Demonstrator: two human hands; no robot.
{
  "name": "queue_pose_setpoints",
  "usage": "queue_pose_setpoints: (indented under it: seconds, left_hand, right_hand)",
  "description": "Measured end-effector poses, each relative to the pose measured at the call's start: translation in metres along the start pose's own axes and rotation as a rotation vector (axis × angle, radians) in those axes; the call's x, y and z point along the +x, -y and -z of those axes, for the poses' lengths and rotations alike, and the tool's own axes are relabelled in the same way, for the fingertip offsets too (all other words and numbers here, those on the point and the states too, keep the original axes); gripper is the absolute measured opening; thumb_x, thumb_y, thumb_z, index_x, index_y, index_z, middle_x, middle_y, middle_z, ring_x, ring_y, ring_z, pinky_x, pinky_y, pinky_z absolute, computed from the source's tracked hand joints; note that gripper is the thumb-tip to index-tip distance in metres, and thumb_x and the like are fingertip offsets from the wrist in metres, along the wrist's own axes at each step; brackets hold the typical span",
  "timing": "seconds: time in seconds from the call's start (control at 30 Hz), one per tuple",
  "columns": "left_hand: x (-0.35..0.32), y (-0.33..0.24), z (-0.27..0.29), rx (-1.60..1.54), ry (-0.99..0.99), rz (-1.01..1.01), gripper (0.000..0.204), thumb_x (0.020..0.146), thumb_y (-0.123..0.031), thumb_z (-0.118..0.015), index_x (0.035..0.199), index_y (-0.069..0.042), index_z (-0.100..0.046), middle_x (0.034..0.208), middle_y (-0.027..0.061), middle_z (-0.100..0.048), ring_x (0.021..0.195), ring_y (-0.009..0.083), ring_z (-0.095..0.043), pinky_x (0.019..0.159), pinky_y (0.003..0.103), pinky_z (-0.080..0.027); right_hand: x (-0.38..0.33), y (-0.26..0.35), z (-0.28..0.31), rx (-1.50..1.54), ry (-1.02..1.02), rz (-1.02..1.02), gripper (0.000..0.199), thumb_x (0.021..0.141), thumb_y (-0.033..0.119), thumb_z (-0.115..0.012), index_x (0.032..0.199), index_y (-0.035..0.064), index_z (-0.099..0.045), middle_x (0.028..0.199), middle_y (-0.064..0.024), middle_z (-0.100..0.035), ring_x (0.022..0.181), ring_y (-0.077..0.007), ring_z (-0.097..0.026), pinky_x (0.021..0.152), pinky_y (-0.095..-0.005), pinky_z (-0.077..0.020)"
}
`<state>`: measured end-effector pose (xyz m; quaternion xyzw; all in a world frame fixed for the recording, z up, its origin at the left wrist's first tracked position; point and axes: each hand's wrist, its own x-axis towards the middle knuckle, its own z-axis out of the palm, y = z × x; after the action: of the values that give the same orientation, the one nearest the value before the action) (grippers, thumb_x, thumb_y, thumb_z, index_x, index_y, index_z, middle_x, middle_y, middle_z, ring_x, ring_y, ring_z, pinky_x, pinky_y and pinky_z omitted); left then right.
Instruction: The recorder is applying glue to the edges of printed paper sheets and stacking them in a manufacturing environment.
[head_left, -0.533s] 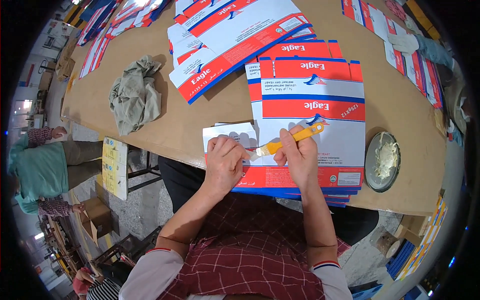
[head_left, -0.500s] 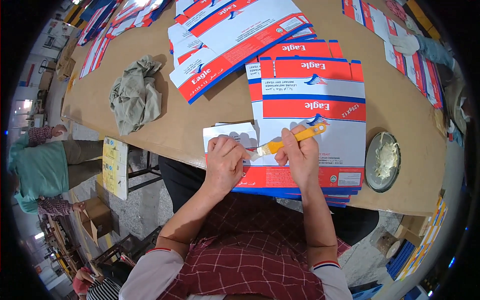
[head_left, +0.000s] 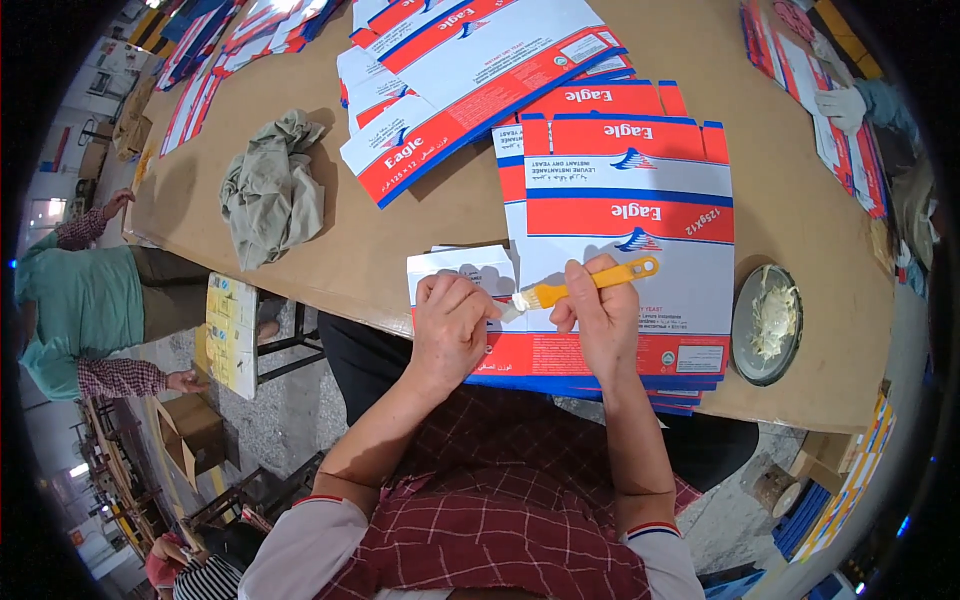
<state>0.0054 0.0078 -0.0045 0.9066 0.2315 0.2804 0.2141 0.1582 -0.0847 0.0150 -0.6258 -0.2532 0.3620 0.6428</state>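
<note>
My right hand is closed around the yellow handle of a small flat brush. White paste coats the bristles, which point left toward my other hand. My left hand is closed, thumb and fingertips pinched beside the bristle end; a small pale piece shows at the fingertips, too small to name. Both hands are over a stack of flat red, white and blue printed cartons at the table's near edge. Part of a carton shows beyond my left hand. A round dish of creamy paste stands right of the stack.
A crumpled grey-green cloth lies on the brown table at left. More flat cartons are piled at the far side. At right, a co-worker's gloved hand rests on cartons. Another person stands beyond the table's left edge.
The brush handle has tipped slightly lower at its right end. My left hand is nearly still. The co-worker's gloved hand has shifted right and down, and the person at left has moved both arms.
</note>
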Motion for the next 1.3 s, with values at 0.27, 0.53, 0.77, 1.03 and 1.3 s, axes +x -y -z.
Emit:
queue_pose_setpoints:
  seconds: [0.27,0.53,0.77,1.03,1.3]
  left_hand:
    - [0.001,0.000,0.001,0.009,0.000,-0.002,0.021,0.059,0.009,-0.061,0.069,-0.008,-0.054,0.073,0.0042,-0.051,0.079,0.0220,-0.051,0.075,0.034,-0.036]
    - [0.001,-0.001,0.002,0.001,0.000,0.006,0.021,0.058,0.010,-0.061,0.069,-0.008,-0.054,0.073,0.0040,-0.052,0.079,0.0217,-0.052,0.074,0.034,-0.036]
    - [0.003,-0.010,0.003,-0.006,-0.094,-0.035,0.024,0.058,0.009,-0.060,0.076,-0.006,-0.057,0.081,0.0068,-0.055,0.082,0.0241,-0.053,0.074,0.036,-0.039]
    - [0.001,-0.010,-0.002,0.158,0.161,-0.179,0.026,0.060,0.001,-0.059,0.086,-0.002,-0.063,0.087,0.0072,-0.059,0.084,0.0236,-0.056,0.072,0.033,-0.047]
    - [0.014,-0.001,0.011,0.080,0.286,-0.043,0.018,0.071,-0.002,-0.055,0.086,-0.006,-0.064,0.089,0.0078,-0.062,0.087,0.0242,-0.059,0.067,0.035,-0.050]
  right_hand:
    - [-0.001,-0.002,0.002,-0.070,-0.024,-0.006,0.023,0.091,0.019,-0.049,0.072,0.0064,-0.047,0.051,-0.0009,-0.052,0.045,-0.0043,-0.050,0.041,-0.0168,-0.0377]
    - [-0.004,-0.005,0.001,-0.110,-0.005,0.059,0.021,0.091,0.017,-0.049,0.073,0.0063,-0.046,0.051,-0.0015,-0.051,0.043,-0.0054,-0.047,0.042,-0.0178,-0.0372]
    - [0.000,-0.005,0.016,0.468,-0.194,-0.082,0.019,0.091,0.025,-0.048,0.081,0.0091,-0.044,0.049,-0.0033,-0.046,0.041,-0.0087,-0.045,0.045,-0.0231,-0.0435]
    - [0.008,-0.003,0.019,0.640,-0.183,-0.081,0.018,0.090,0.025,-0.050,0.088,0.0093,-0.042,0.050,-0.0022,-0.044,0.041,-0.0076,-0.042,0.045,-0.0262,-0.0450]
    - [0.015,-0.005,0.024,0.777,-0.234,-0.142,0.012,0.087,0.023,-0.054,0.091,0.0118,-0.050,0.052,0.0020,-0.044,0.043,-0.0043,-0.042,0.045,-0.0241,-0.0425]
